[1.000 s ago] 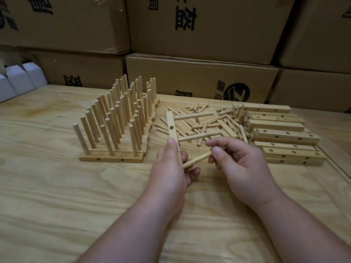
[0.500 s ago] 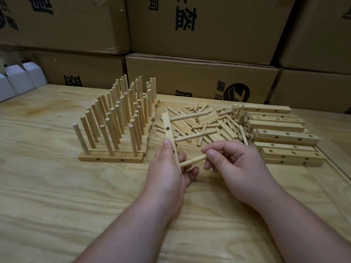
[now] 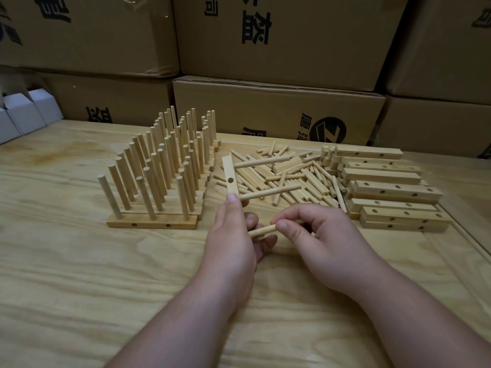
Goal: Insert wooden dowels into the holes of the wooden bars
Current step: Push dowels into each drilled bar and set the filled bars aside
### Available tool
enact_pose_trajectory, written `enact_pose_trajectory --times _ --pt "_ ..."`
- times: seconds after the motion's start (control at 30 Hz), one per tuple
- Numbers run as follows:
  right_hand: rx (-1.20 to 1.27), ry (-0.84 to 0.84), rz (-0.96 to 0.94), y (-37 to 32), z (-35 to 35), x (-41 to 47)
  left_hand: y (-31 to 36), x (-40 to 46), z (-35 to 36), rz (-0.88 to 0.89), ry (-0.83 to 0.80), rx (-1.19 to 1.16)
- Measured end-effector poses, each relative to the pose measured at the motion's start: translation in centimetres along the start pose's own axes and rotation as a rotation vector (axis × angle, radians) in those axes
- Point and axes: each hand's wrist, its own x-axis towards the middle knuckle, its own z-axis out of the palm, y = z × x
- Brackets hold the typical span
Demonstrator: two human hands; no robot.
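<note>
The left hand [image 3: 231, 235] grips a wooden bar [image 3: 230, 174] upright, thumb pressed to its face — two dowels already jut from it toward 3 o'clock. The right hand [image 3: 316, 235] pinches a third dowel [image 3: 263, 231], its tip at the bar's lower end. At 1 o'clock lies a heap of loose dowels [image 3: 287, 173], with empty bars [image 3: 385, 187] stacked at 2 o'clock. Finished bars [image 3: 159, 176] stand at 10 o'clock on the tabletop [image 3: 79, 274].

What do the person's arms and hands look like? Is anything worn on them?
Both forearms are bare as far as the picture shows: no sleeves, gloves, watch or rings in view. The left hand and right hand have short, unpainted nails.
</note>
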Motion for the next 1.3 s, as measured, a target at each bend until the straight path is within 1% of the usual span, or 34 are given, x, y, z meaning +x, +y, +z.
enact_pose_trajectory --times 0.07,0.1,0.23,0.3,0.37,0.4,0.47,0.57,0.63,0.7,0.8,0.9,1.03,1.17,1.3 --pt "0.042 0.014 0.021 0.3 0.0 0.0 -0.1 -0.1 -0.1 0.005 -0.035 0.017" --pt "0.108 0.049 0.046 0.5 0.1 0.0 -0.1 -0.2 -0.1 0.012 -0.061 0.028" --pt "0.514 0.181 0.21 1.3 0.3 0.4 -0.2 -0.6 0.2 0.037 -0.152 0.098" --pt "0.677 0.209 0.239 1.4 0.0 0.7 -0.1 -0.6 0.2 0.032 -0.188 0.116" --pt "0.717 0.22 0.249 1.6 -0.2 0.8 -0.1 -0.6 0.0 0.023 -0.242 0.125" --pt "0.67 0.241 0.249 1.8 -0.1 0.9 -0.1 -0.6 0.0 0.016 -0.26 0.125" --pt "0.476 0.315 0.233 2.3 -0.2 0.9 0.0 -0.8 -0.1 0.022 -0.259 0.112" --pt "0.172 0.398 0.174 2.9 -0.9 0.9 0.4 -0.9 -0.2 0.122 -0.136 0.067" --pt "0.017 0.369 0.132 3.2 -1.5 0.7 0.6 -0.8 -0.5 0.243 -0.052 0.152" --pt "-0.099 0.323 0.109 3.3 -1.9 0.7 0.6 -0.8 -0.8 0.363 -0.022 0.268" --pt "-0.239 0.26 0.083 3.5 -1.7 0.8 0.3 -0.8 -0.8 0.418 -0.064 0.405" --pt "-0.313 0.215 0.091 3.5 -1.4 0.9 0.0 -0.8 -0.8 0.472 -0.108 0.522" --pt "-0.366 0.195 0.078 3.3 -1.6 0.9 0.0 -0.7 -0.7 0.522 -0.11 0.552" --pt "-0.343 0.229 0.089 3.4 -1.4 1.0 0.1 -0.2 -0.8 0.485 -0.047 0.517" --pt "-0.339 0.226 0.093 3.4 -1.4 1.1 0.3 -0.3 -0.7 0.48 -0.054 0.532"
